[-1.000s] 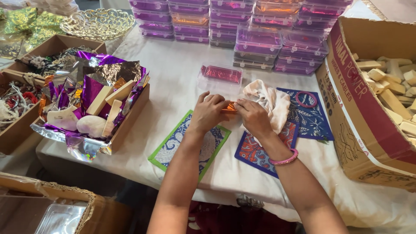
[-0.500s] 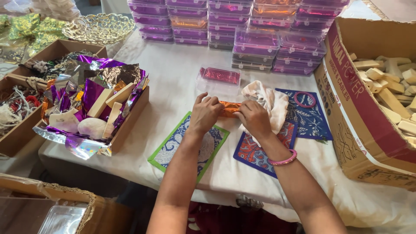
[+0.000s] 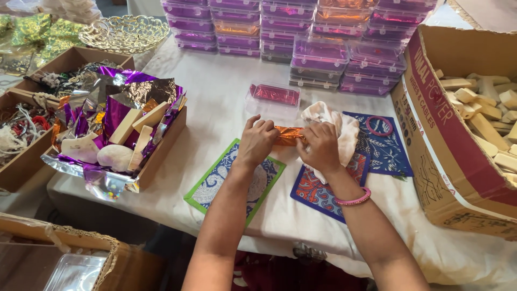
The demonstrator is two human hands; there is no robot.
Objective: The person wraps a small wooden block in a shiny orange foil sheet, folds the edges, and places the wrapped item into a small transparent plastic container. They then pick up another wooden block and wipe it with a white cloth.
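Both my hands hold a small piece wrapped in shiny orange foil [image 3: 288,135] above the white-covered table [image 3: 221,102]. My left hand [image 3: 256,142] grips its left end, my right hand [image 3: 321,146] grips its right end, with a pink bangle [image 3: 353,200] on that wrist. A crumpled white cloth [image 3: 336,126] lies just behind my right hand. Under my hands lie a green-bordered patterned card [image 3: 226,183] and a blue and red patterned card [image 3: 318,194]. A clear lidded box with pink foil inside [image 3: 273,97] sits right behind the orange piece.
Stacks of clear boxes with purple foil [image 3: 318,32] fill the back. A large cardboard box of pale wooden blocks [image 3: 474,124] stands at right. At left a cardboard tray holds purple and silver foil and blocks [image 3: 116,134]. A gold wire basket [image 3: 123,33] is at back left. A pink ring [image 3: 378,125] lies on a blue card.
My hands stay on the orange foil piece, the fingers shifting slightly around it. Nothing else has moved.
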